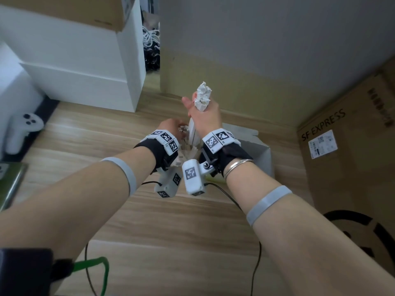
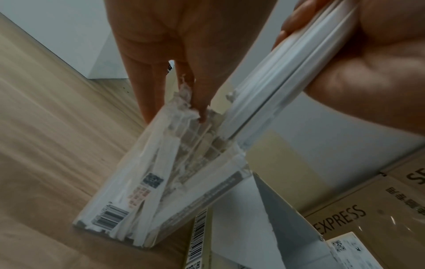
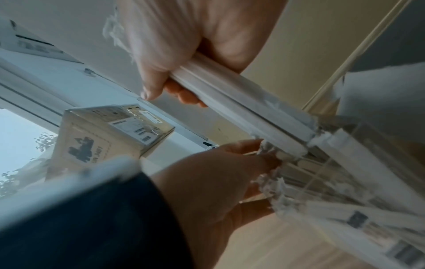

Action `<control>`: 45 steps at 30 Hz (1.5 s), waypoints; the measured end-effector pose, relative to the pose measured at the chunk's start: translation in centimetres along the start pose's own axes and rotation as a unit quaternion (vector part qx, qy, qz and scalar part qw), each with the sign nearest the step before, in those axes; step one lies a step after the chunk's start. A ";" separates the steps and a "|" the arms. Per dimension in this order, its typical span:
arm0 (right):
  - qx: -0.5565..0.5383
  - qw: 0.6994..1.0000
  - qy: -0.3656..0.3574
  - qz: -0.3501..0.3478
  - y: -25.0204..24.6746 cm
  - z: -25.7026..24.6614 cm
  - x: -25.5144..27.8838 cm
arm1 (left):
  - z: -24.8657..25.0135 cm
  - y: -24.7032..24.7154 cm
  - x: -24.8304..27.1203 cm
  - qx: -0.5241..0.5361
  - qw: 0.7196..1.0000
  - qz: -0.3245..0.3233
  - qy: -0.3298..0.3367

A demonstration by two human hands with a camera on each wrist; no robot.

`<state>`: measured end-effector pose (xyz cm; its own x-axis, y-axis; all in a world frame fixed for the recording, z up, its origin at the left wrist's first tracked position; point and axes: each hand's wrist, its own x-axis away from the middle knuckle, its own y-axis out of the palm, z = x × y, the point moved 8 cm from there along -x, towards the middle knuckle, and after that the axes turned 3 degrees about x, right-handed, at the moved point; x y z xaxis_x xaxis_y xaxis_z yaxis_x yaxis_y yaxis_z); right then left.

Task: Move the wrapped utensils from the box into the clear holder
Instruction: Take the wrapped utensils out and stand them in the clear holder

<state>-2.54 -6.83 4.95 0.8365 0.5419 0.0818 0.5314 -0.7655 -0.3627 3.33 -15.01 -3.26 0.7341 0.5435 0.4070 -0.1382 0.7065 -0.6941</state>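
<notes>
Bare forearms, each with a pale grey band mid-forearm. Black wrist straps carry white blocks with black-and-white square markers; white camera modules hang beneath, thin black cables trailing. Silver bangles on right wrist.

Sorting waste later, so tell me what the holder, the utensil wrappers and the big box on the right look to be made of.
Holder: clear, glossy hard plastic, likely acrylic; its contents show through and its edges look straight and rigid.
Wrappers: thin matte white paper, it seems; the tops above the right hand are crumpled and frayed.
Big box: plain brown cardboard, matte, with printed lettering and a stuck-on white label.
</notes>
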 end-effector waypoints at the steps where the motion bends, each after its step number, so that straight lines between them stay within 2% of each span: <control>1: 0.000 1.000 0.004 -0.001 0.2 0.3 -0.1 | 0.0 -0.1 0.0 0.001 1.000 0.001 -0.002; 8: 0.010 0.998 0.056 -0.037 1.3 4.1 -0.1 | -0.6 -0.2 -0.5 0.037 0.999 0.029 -0.004; 13: 0.158 0.980 0.117 -0.023 1.3 7.7 -0.3 | -0.5 -0.3 -0.6 0.004 1.000 0.005 0.004; 16: 0.200 0.967 0.148 -0.048 0.5 8.3 0.1 | -0.4 -0.3 -0.6 0.010 1.000 0.008 0.021; 19: 0.217 0.969 0.096 -0.072 0.8 6.9 -0.1 | -0.3 -0.2 -0.8 0.004 1.000 0.008 0.022; 21: 0.162 0.984 0.032 -0.059 1.1 5.3 -0.4 | -0.1 -0.1 -0.8 0.003 1.000 0.009 0.024; 23: 0.133 0.986 -0.027 -0.095 1.7 4.1 -0.6 | 0.2 0.0 -0.7 0.012 1.000 0.010 0.025; 26: 0.241 0.956 -0.088 -0.144 2.6 3.2 -0.7 | 0.9 0.2 -0.7 -0.017 0.999 0.016 0.022; 28: 0.313 0.933 -0.075 -0.161 2.9 4.5 -0.8 | 0.9 0.2 -0.7 -0.021 0.999 0.021 0.025; 31: 0.447 0.869 -0.041 -0.208 3.6 7.9 -0.3 | 0.4 0.3 -1.0 -0.005 0.999 0.022 0.038; 33: 0.476 0.851 -0.033 -0.219 3.6 9.1 0.0 | 0.3 0.4 -1.1 0.005 0.999 0.025 0.046; 37: 0.437 0.870 -0.009 -0.228 4.0 9.5 -0.2 | 0.4 0.7 -1.2 0.001 0.999 0.017 0.037; 40: 0.356 0.904 0.028 -0.236 4.2 9.5 -0.2 | 0.2 1.1 -1.3 -0.004 1.000 0.004 0.007; 43: 0.297 0.936 0.058 -0.178 2.8 9.4 -0.3 | -0.2 1.7 -1.2 0.019 1.000 -0.008 -0.019; 45: 0.289 0.942 0.073 -0.151 2.1 9.5 -0.2 | -0.5 2.0 -1.0 0.035 0.999 -0.012 -0.036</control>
<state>-2.87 -5.20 -4.66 0.6899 0.6199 0.3739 0.6222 -0.2436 -0.7440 2.61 -14.34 -5.35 0.6887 0.5549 0.4666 -0.1692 0.7489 -0.6408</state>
